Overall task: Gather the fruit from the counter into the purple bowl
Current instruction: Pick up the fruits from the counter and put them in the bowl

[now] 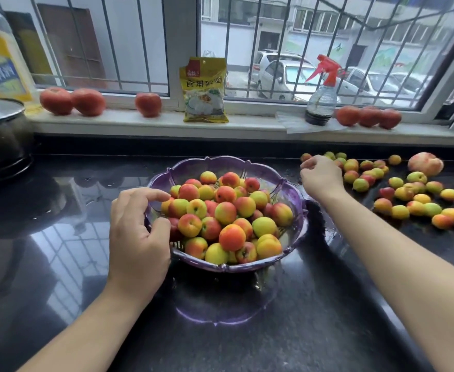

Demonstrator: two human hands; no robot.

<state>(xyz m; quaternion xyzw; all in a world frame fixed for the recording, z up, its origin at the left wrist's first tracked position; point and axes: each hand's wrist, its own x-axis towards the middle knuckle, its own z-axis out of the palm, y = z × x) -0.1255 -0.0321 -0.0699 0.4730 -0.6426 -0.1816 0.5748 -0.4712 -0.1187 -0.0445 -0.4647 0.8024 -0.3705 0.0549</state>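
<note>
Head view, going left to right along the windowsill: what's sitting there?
Two tomatoes → single tomato → yellow packet → spray bottle → three tomatoes.

**Bowl heaped, fruit loose at your right**

Your left fingers (150, 196) curl over the rim of the scalloped purple bowl (293, 232), piled with red-yellow fruit (228, 213). Beyond your right fingertips (307, 163), loose fruit (408, 194) lies scattered on the dark counter (327, 304).
</note>
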